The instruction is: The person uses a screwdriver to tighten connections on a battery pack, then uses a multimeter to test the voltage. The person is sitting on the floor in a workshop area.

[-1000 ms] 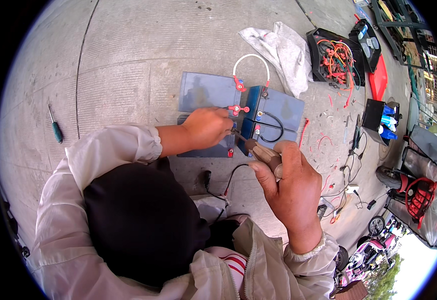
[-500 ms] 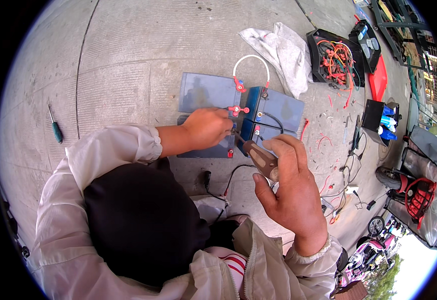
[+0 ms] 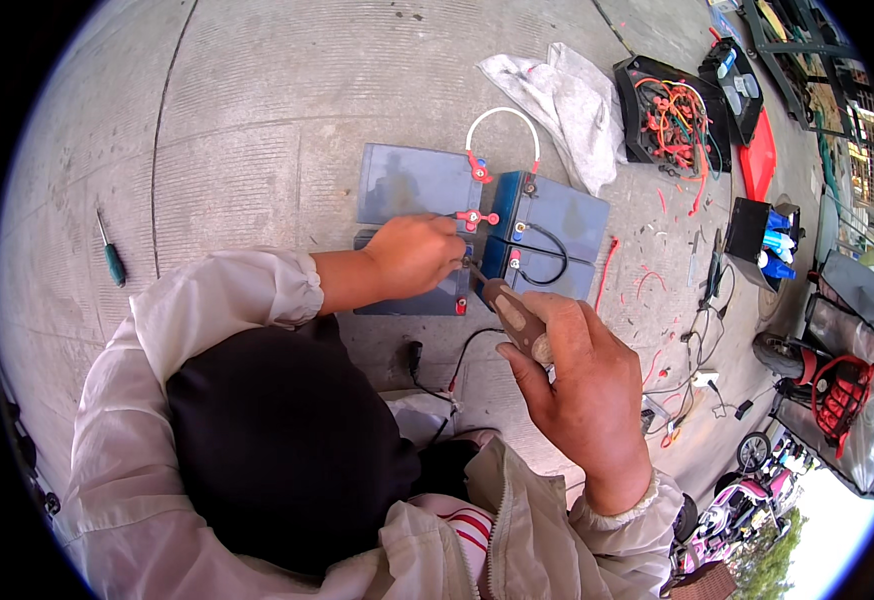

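Observation:
Several blue-grey batteries (image 3: 557, 215) lie side by side on the concrete, joined by a white looped wire (image 3: 502, 118) with red terminal caps and a short black wire (image 3: 555, 255). My left hand (image 3: 412, 255) rests on the near battery, fingers closed at a terminal next to a red connector (image 3: 477, 217). My right hand (image 3: 577, 385) grips a brown-handled screwdriver (image 3: 515, 318), its tip set at the same terminal between the batteries.
A green-handled screwdriver (image 3: 110, 255) lies on the concrete at left. A white cloth (image 3: 562, 95) lies behind the batteries. A black box full of coloured wires (image 3: 672, 115), a red tray (image 3: 757, 160), loose wires and small wheeled machines crowd the right side.
My right hand has shifted down and right a little, turning the screwdriver handle more upright. My left hand and the batteries stay where they were.

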Available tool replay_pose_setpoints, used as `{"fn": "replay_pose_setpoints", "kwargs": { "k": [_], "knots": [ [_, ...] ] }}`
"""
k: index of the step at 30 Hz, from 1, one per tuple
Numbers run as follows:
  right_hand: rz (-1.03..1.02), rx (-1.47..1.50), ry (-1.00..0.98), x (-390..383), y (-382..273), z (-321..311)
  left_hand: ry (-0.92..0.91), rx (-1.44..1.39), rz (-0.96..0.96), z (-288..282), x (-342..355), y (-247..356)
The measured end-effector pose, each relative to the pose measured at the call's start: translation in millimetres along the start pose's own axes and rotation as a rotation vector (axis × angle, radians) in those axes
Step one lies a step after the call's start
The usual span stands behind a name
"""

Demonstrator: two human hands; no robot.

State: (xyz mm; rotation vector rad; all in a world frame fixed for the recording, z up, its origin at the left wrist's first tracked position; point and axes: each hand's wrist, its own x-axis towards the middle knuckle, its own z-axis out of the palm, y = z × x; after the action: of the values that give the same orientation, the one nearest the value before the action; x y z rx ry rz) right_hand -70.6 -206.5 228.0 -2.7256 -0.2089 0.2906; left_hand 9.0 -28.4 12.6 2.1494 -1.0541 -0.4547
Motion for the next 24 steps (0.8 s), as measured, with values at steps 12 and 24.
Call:
{"fn": "replay_pose_setpoints", "kwargs": {
  "k": [12, 24],
  "knots": [
    [-0.031, 0.028, 0.023, -1, 5, 2, 0.014, -0.007, 0.011, 1, 0, -1],
    [0.027, 0.153, -0.084, -1, 4, 0, 0.009, 0.000, 0.012, 0, -2, -1]
  ]
}}
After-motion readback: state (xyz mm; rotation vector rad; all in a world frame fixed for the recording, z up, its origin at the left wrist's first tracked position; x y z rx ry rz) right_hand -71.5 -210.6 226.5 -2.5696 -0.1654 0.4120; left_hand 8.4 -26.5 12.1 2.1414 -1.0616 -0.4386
